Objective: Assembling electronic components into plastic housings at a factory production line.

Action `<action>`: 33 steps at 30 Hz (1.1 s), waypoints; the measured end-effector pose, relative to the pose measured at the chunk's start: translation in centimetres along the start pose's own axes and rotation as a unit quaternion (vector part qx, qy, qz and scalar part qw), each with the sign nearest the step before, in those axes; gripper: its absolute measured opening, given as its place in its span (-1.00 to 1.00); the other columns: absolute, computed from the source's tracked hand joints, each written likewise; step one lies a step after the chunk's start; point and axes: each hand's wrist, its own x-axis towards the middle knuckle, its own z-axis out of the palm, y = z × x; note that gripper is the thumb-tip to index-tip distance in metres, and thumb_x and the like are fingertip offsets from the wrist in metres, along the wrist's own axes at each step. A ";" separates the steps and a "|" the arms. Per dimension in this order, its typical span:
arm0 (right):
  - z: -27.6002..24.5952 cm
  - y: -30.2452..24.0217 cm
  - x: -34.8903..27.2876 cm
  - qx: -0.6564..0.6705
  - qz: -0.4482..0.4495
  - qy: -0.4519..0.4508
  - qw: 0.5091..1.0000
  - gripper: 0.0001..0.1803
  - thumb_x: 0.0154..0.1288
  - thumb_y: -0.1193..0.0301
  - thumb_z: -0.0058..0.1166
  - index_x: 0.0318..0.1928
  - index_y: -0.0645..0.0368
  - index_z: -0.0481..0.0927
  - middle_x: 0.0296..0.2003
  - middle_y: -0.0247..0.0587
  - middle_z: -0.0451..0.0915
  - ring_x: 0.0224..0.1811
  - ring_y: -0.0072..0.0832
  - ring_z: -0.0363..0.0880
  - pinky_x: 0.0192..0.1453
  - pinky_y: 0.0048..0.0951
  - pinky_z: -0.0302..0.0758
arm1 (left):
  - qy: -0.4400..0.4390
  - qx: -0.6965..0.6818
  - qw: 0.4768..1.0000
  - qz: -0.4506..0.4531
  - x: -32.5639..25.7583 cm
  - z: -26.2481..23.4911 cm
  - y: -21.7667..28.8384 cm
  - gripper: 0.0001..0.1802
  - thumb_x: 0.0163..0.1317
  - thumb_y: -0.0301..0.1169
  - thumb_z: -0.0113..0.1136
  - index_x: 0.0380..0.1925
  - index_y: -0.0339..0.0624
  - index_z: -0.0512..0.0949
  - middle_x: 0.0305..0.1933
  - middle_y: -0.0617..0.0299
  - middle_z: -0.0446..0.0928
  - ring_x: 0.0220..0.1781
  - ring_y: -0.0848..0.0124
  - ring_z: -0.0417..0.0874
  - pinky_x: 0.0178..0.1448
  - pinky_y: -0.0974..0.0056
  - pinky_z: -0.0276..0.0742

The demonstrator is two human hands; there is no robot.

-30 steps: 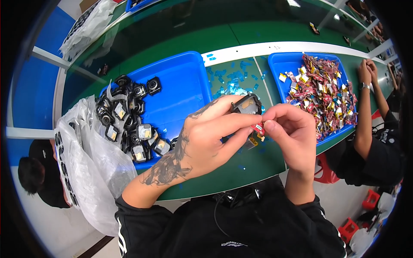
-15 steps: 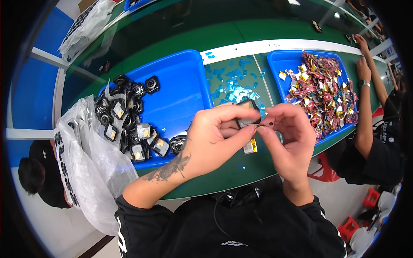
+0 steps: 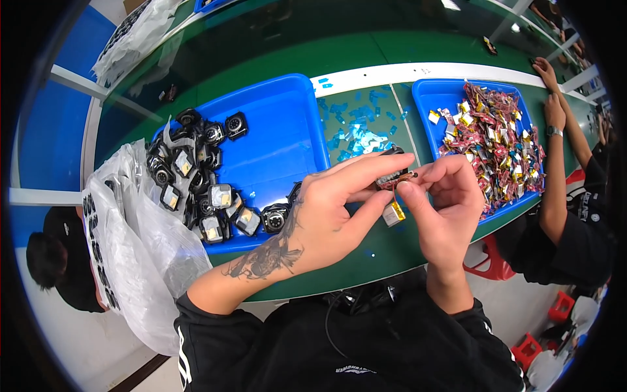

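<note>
Closed around a black watch case point(image 3: 393, 151), my left hand point(image 3: 330, 202) keeps it tilted above the green table, its fingers covering most of it. My right hand point(image 3: 450, 209) pinches at a small reddish circuit board point(image 3: 406, 177) at the case's edge, thumb and forefinger together. Below the fingertips hangs a small silver battery point(image 3: 394, 213) with yellow tape. Whether the board is still joined to the case, I cannot tell. To the left, a blue tray point(image 3: 274, 144) holds several similar black watch cases point(image 3: 212, 196), some showing pale battery-like squares.
A second blue tray point(image 3: 426, 98) at the right carries a heap of circuit boards with batteries point(image 3: 496, 150). Small blue film pieces point(image 3: 356, 127) lie scattered between the trays. Clear plastic bags point(image 3: 144, 242) hang at the left edge. A co-worker's hands point(image 3: 554, 108) rest beyond the right tray.
The watch case has turned in my left hand, and the reddish board now shows at its edge. Both hands have shifted slightly; the battery hangs a little farther right and higher.
</note>
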 end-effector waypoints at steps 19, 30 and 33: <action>1.0 -0.6 1.5 0.067 0.073 -0.074 0.992 -0.48 0.16 0.75 0.15 0.15 0.29 0.39 -0.19 -0.28 0.57 -0.20 -0.69 0.51 -0.14 -0.65 0.54 | -0.005 -0.126 0.992 -0.024 0.3 -0.6 0.8 -0.41 0.34 -0.72 -0.03 0.37 -0.30 0.20 0.22 0.03 0.47 0.21 0.40 0.56 0.19 0.33 0.52; 3.2 2.5 18.1 -0.193 0.096 -0.196 0.957 -0.55 0.16 0.45 0.23 0.08 0.22 0.50 -0.30 -0.25 0.68 -0.38 -0.61 0.48 -0.28 -0.57 0.38 | 0.229 0.713 0.661 0.056 2.3 -10.5 -0.5 -0.72 0.26 -0.32 0.17 -0.07 -0.20 0.54 -0.17 0.06 0.62 -0.12 0.06 0.63 -0.04 0.10 0.54; 3.4 6.0 24.1 -0.301 0.118 -0.135 0.937 -0.48 -0.10 0.44 0.46 -0.06 0.26 0.59 -0.24 -0.12 0.65 -0.18 -0.40 0.58 -0.10 -0.41 0.47 | 0.208 0.774 0.595 0.061 0.0 -13.3 -4.4 -0.60 0.18 -0.17 0.29 -0.12 -0.21 0.52 -0.21 -0.01 0.63 -0.17 0.08 0.65 -0.18 0.07 0.57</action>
